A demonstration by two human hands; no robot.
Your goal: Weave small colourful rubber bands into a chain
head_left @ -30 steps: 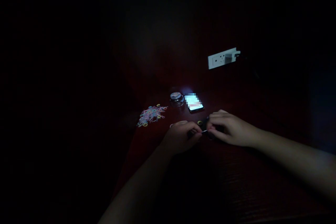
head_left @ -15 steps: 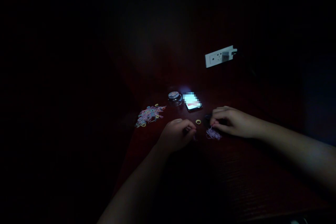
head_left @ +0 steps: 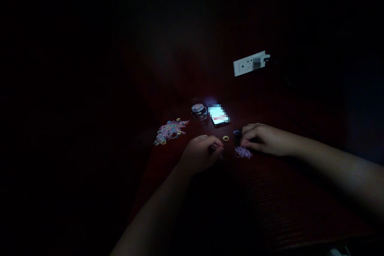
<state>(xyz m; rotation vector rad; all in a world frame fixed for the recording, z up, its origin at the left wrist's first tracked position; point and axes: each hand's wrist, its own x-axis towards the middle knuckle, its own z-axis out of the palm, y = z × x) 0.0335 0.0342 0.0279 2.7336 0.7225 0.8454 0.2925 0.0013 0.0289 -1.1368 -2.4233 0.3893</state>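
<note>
A small pile of purple elastic bands (head_left: 243, 152) lies on the dark red table. My right hand (head_left: 259, 138) is just behind it, thumb and fingertips closed together at the pile's edge; I cannot make out what is in them. Facing it from the left, my left hand (head_left: 205, 150) is curled in a pinch. Some faint purple strands show under its fingertips, but what it grips is hidden. Between the hands sits a yellow hair tie (head_left: 226, 138). Beside my right fingers is a bluish-purple ring (head_left: 237, 132), partly in shadow.
A larger heap of mixed coloured bands (head_left: 170, 131) spreads on the table at left. Behind stand a clear lidded jar (head_left: 199, 111) and a phone (head_left: 219, 115) with a glowing, blurred screen. A white socket strip (head_left: 250, 64) with a plug is on the wall. Surroundings are very dark.
My right fingertips have shifted slightly; the purple strand at them no longer shows. The bluish-purple ring beside them has become more visible. My left hand stays almost still.
</note>
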